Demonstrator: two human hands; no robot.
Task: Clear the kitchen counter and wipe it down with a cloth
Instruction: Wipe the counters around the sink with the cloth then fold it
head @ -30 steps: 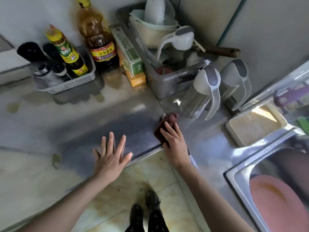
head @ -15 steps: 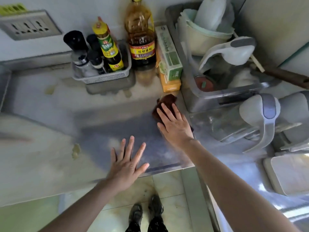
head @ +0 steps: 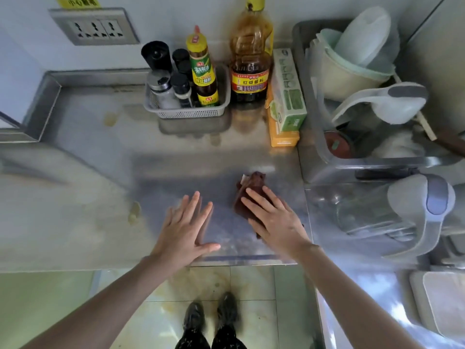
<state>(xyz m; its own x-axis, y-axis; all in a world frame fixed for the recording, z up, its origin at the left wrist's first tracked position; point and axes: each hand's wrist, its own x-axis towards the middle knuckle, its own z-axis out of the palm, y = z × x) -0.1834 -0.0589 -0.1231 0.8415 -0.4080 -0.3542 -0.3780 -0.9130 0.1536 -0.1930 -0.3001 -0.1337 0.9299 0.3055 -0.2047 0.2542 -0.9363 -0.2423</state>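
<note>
Cloth (head: 251,195), dark red-brown and crumpled, lies on the steel surface (head: 100,172) near its front edge, under my right hand (head: 274,217), whose straight fingers press flat on it. My left hand (head: 186,227) rests flat and spread on the surface at 9 o'clock from the cloth, holding nothing. At 12 o'clock, against the wall, stand a basket (head: 188,112) of bottles and 1 large sauce bottle (head: 249,61). Dish rack (head: 352,170) at 2 o'clock.
</note>
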